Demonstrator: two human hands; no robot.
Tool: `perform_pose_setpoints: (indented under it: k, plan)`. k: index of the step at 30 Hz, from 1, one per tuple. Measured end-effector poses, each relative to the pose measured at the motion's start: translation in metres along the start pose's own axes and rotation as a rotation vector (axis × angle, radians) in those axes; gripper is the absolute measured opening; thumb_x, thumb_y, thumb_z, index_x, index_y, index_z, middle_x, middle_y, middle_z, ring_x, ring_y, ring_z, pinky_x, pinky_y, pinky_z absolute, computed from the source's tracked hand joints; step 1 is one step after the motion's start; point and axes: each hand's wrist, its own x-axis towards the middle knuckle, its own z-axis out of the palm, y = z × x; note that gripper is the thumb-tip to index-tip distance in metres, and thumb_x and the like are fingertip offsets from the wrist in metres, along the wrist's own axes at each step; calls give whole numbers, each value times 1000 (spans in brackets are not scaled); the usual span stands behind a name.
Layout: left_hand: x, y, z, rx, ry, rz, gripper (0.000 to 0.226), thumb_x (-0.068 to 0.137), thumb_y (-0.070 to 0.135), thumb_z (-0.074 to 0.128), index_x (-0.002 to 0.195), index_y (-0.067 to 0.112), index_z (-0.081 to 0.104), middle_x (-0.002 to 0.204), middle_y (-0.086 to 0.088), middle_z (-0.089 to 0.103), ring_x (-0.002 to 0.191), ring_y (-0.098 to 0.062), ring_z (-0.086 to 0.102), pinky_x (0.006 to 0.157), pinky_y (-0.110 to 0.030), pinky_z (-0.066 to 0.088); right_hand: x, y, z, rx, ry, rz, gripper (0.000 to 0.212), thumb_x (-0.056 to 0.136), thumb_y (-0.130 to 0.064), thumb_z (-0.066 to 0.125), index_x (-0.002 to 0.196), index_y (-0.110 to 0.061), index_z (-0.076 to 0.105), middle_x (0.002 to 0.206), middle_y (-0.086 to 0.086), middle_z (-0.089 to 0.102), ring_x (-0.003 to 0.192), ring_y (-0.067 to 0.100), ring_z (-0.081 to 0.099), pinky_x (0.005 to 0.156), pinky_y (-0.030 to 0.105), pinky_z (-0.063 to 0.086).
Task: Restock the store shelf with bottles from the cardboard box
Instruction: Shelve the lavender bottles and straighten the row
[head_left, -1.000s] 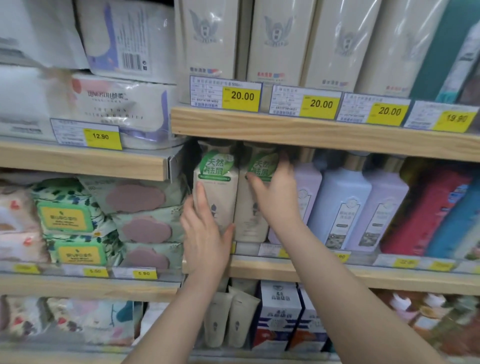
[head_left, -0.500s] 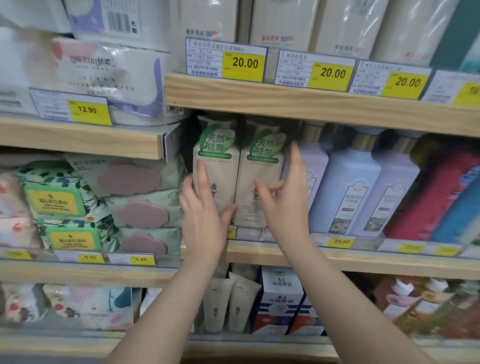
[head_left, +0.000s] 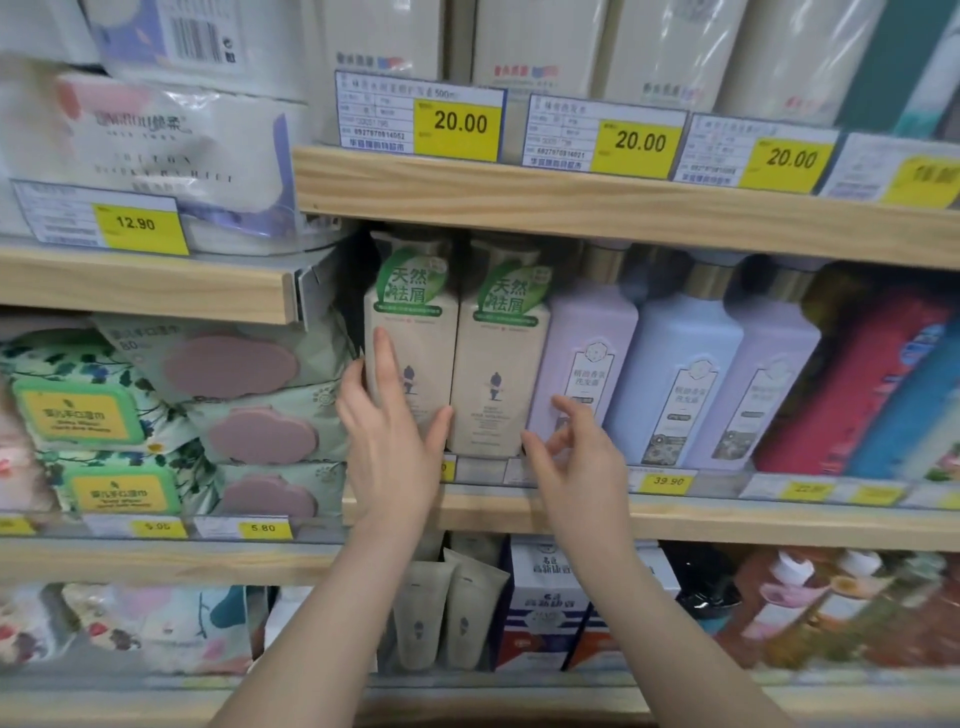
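Observation:
Two beige bottles with green labels stand side by side on the middle wooden shelf (head_left: 727, 519): the left beige bottle (head_left: 415, 332) and the right beige bottle (head_left: 501, 364). My left hand (head_left: 389, 441) lies flat against the front and left side of the left bottle, fingers spread. My right hand (head_left: 576, 452) hovers open just in front of the right bottle's lower right corner, fingers loosely curled, holding nothing. No cardboard box is in view.
Lilac and blue bottles (head_left: 675, 374) stand right of the beige pair, then red and blue packs (head_left: 872, 384). Wet-wipe packs (head_left: 234, 395) fill the left bay. Price tags line the shelf edges. Tubes and cartons (head_left: 540, 603) sit on the shelf below, tall boxes above.
My right hand has pulled back off the right beige bottle and dropped lower. My left hand stays against the left bottle. The camera has moved closer.

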Motion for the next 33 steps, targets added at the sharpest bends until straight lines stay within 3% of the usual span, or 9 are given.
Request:
perform_pose_setpoints:
  k: [2,4,6,8,12,19,33]
  plan:
    - [-7,6,1,53,43,55,92,79,38,69,149,13,15,146,-25,27,130,-41,31,102,-56,37,-3,8,-17,-39,69,-45,47,85,-30,64,128,-23,44,102,-7,49,86,3,53,71,16,44]
    - [-18,21,7,104,44,259,86,80,38,68,148,13,20,149,-22,22,135,-40,27,110,-57,25,-4,22,-38,-152,191,-77,58,81,-26,70,131,-16,42,122,5,46,107,18,51,88,32,46]
    - [-31,43,18,91,-17,514,84,76,28,73,146,19,27,149,-17,19,134,-36,27,105,-53,35,-1,38,-59,-264,297,-37,71,77,-26,74,135,-10,36,132,14,41,121,27,40,99,36,37]
    - [-41,65,28,83,-107,621,91,70,16,79,145,24,28,149,-14,19,132,-34,30,96,-48,47,5,50,-74,-226,266,99,80,76,-29,75,140,-12,28,137,15,38,125,29,39,101,42,37]
    - [-43,93,42,62,-207,560,91,69,7,77,146,24,30,152,-15,28,132,-36,38,83,-46,55,15,60,-77,-119,131,201,84,77,-32,74,142,-15,23,142,10,37,128,28,42,100,49,42]
    - [-41,94,60,-2,-160,471,80,73,-3,66,143,18,34,149,-6,20,130,-28,26,80,-45,56,28,64,-67,-265,148,156,74,79,-33,72,136,-10,29,133,11,43,111,30,53,81,38,46]
    - [-39,94,69,27,-92,436,89,62,-8,72,140,21,39,142,-9,24,121,-29,30,78,-43,56,32,67,-55,-191,152,135,75,76,-30,75,133,-8,31,132,10,41,117,25,48,86,31,42]
